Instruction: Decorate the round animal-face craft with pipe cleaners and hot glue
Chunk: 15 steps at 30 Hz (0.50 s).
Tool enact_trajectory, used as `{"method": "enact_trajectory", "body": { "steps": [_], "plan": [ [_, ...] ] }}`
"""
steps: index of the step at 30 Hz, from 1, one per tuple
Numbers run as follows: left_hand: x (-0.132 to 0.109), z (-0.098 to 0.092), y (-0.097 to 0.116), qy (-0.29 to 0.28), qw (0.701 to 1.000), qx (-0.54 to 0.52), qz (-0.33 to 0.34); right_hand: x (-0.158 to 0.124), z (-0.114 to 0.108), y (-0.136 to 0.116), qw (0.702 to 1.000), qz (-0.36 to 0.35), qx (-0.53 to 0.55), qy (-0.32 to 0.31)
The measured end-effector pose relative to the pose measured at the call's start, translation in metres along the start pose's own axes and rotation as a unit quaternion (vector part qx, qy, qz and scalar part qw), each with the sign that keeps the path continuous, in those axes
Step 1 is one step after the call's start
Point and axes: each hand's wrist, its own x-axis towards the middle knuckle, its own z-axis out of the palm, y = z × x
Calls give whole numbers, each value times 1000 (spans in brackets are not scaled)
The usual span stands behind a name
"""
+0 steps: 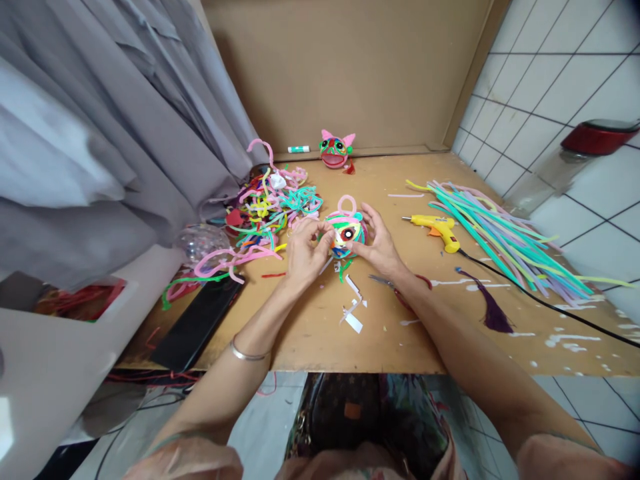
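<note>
A round animal head made of coloured pipe cleaners [358, 227] is between my hands above the table. It has a pink loop on top, a green band and a black-and-white eye. Around its right side, the thumb and fingers of my right hand [381, 245] are closed. My left hand [309, 248] pinches at the left part of the face; its fingers cover that side, and what lies in the pinch cannot be made out. White paper scraps [353, 323] lie just below the head, and scissors with red handles [383, 281] are partly under my right wrist.
A finished-looking pink-eared head [334, 153] sits at the back beside a glue stick [299, 149]. Tangled pipe cleaners [265, 207] and a black phone-like slab [197, 323] are left. Right are a yellow glue gun [436, 228], straight pipe cleaners [505, 240] and a purple tassel [493, 310].
</note>
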Motion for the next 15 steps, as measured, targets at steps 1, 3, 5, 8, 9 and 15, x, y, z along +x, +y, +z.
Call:
{"method": "enact_trajectory", "body": {
  "steps": [1, 3, 5, 8, 9, 15],
  "plan": [
    [0, 0, 0, -3, 1000, 5, 1, 0, 0, 0, 1000, -1, -2, 1],
    [0, -1, 1, -8, 1000, 13, 3, -1, 1, 0, 1000, -2, -9, 5],
    [0, -1, 2, -11, 1000, 19, 6, -1, 1, 0, 1000, -4, -14, 8],
    [0, -1, 5, -16, 999, 28, 18, -1, 1, 1, 1000, -7, -19, 6],
    [0, -1, 5, -19, 999, 31, 22, -1, 1, 1, 1000, -8, -21, 5],
    [1, 1, 4, -28, 998, 42, 32, 0, 1, 1, 1000, -10, -11, 3]
  ]
}}
